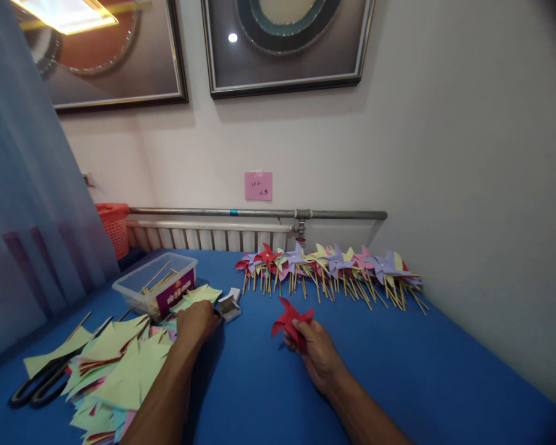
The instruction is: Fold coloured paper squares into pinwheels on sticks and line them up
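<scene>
Over the blue tabletop, my right hand (315, 353) pinches a red paper pinwheel (288, 319) between thumb and fingers; no stick shows on it. My left hand (197, 321) reaches down by the corner of a clear plastic box (134, 290) that holds thin wooden sticks. Its fingertips are hidden behind the back of the hand, and a bit of something dark shows at its right edge. Pale green paper (204, 295) lies just beyond that hand. Beside it rests a small open box (230, 306), its contents too small to make out.
Cut paper sheets (130, 371) pile up at the left, with black-handled scissors (46, 380) next to them. Finished pinwheels on sticks (324, 272) lie in a row along the back. A red basket (115, 225), a blue curtain (32, 185) and a wall pipe (259, 213) border the table (398, 377).
</scene>
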Available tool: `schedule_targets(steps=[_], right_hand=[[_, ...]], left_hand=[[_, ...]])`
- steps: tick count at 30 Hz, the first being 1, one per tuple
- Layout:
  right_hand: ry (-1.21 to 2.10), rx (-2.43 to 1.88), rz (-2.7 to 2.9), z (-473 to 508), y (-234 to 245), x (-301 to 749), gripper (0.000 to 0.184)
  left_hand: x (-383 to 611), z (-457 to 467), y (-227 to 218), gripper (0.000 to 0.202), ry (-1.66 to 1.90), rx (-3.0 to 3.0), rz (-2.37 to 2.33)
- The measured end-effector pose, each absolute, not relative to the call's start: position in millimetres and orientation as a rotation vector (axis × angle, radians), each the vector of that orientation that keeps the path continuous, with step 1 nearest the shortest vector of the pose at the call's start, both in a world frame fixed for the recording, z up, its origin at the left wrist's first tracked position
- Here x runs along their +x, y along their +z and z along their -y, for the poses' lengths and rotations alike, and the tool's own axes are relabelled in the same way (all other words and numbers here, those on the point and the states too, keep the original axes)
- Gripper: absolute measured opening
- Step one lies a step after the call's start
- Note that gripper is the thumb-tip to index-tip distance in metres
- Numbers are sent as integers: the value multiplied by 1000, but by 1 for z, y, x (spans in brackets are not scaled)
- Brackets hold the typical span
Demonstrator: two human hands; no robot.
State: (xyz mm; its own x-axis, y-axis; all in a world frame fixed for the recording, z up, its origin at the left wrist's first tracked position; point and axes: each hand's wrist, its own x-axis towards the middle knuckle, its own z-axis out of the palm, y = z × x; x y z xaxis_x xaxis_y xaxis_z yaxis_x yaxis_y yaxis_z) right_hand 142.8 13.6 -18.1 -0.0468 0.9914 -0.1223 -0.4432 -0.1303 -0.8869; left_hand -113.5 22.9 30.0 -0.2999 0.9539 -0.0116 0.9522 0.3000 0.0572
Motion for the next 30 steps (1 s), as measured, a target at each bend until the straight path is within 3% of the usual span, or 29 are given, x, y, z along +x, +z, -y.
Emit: schedule_targets(steps=[20, 30], right_hand=[[1494, -945, 818, -13, -18, 142, 32], [1483, -957, 821, -12, -17, 142, 31]], left_hand=[[-107, -20, 35, 34, -7, 1891, -2495], [-110, -15, 41, 27, 169, 1863, -2485]])
